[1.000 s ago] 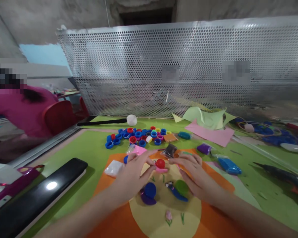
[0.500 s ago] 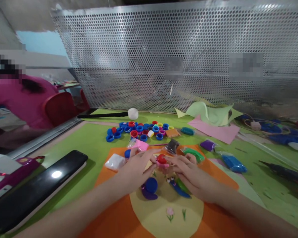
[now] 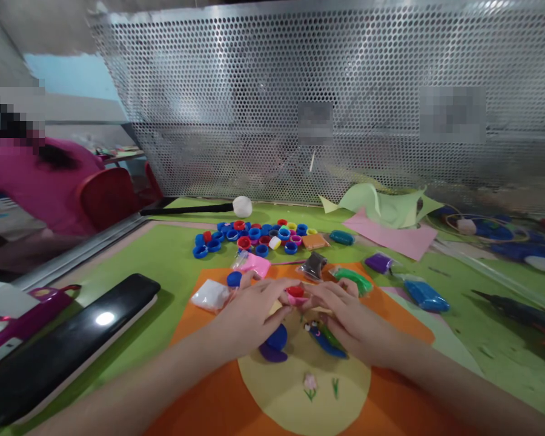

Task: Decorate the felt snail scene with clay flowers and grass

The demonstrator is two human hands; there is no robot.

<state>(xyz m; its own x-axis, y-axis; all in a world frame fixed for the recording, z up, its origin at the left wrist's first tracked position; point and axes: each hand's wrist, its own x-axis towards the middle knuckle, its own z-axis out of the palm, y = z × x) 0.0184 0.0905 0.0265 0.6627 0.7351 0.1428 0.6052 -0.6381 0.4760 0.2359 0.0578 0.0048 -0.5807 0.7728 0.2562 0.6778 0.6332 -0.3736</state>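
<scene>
Both hands meet over a round yellow paper [image 3: 300, 396] on an orange sheet. Between their fingertips is a red and pink clay figure [image 3: 295, 294], gripped from the left by my left hand [image 3: 254, 312] and from the right by my right hand [image 3: 352, 318]. Fingers partly hide it. Below my left hand lies a purple and blue clay snail [image 3: 275, 345]. Beside my right hand is a blue clay snail [image 3: 327, 342] with white eyes and a green part. Nearer me are a small pink clay flower [image 3: 309, 383] and a green clay sprig [image 3: 335, 387].
Many bottle caps [image 3: 254, 234] lie beyond the hands. Around them are clay packets in white [image 3: 210, 295], pink [image 3: 252, 264], black [image 3: 313, 265], green [image 3: 353, 280] and blue [image 3: 426, 295]. A black phone-like slab [image 3: 72, 345] lies left, a glue gun [image 3: 518, 315] right. A perforated metal panel [image 3: 263, 109] stands behind.
My fingers have shifted slightly around the red and pink clay figure, covering more of its red part. The things on the table stay where they were; the view has tilted a little.
</scene>
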